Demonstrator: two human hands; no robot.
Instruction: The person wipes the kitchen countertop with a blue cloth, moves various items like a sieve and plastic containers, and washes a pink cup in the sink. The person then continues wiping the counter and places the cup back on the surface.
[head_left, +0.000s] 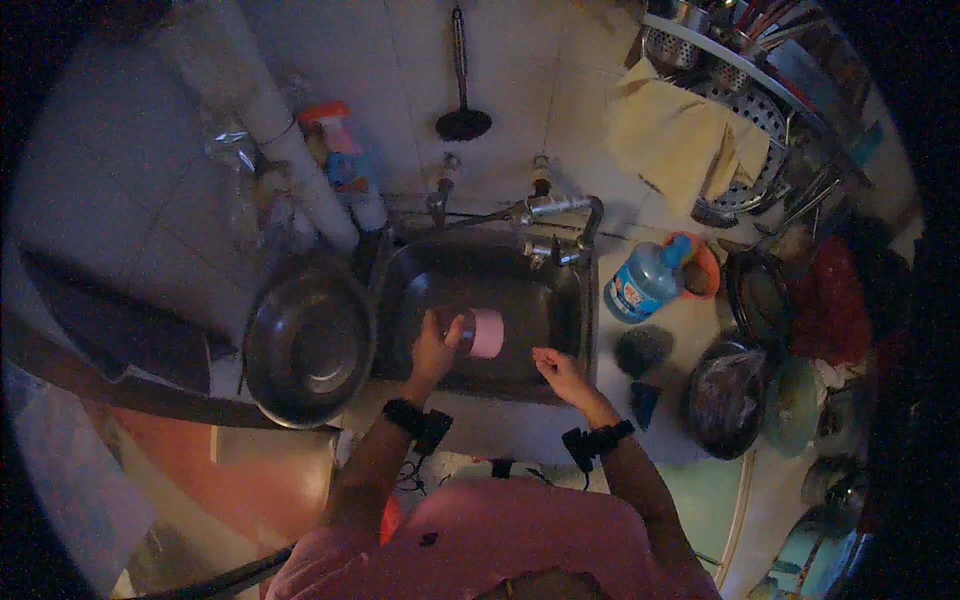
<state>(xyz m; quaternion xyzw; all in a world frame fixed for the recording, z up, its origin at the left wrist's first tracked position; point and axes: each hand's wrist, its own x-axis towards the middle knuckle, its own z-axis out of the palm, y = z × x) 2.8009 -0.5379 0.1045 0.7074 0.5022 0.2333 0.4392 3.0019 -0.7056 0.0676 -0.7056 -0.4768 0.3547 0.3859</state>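
My left hand (433, 346) grips a small cylindrical container (488, 333), pale pink at its right end and darker and partly see-through near my fingers. The container lies on its side in the air over a steel sink (480, 379). To the right, my right hand (556, 370) hovers over the sink's front right part, fingers curled loosely and apart from the container. I see nothing held in it, though the dim light hides detail. A metal faucet (559, 208) reaches over the back right of the basin.
A large metal basin (307, 345) stands left of the sink. On the right counter are a blue-capped plastic bottle (637, 281), an orange cup (703, 266) and a dark bag-covered bowl (726, 401). A yellow cloth (675, 135) hangs over a rack; a black ladle (463, 124) hangs on the wall.
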